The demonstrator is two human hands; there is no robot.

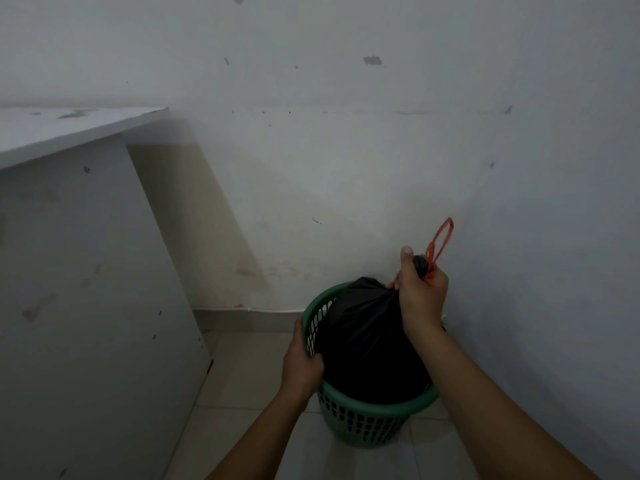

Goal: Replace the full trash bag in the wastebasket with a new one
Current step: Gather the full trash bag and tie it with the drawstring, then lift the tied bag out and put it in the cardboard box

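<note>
A green plastic wastebasket [367, 419] with a perforated wall stands on the tiled floor near the wall. A full black trash bag [367, 341] bulges out of its top, the neck gathered and tied. My right hand [420, 292] grips the gathered neck of the bag, and a red drawstring loop [441, 239] sticks up from that fist. My left hand [301, 365] grips the basket's left rim, fingers curled over the edge. No new bag is in view.
A white desk [69, 133] with a solid side panel stands close on the left. A marked white wall [346, 150] runs behind the basket and along the right. Pale floor tiles [249, 368] lie between the desk panel and the basket.
</note>
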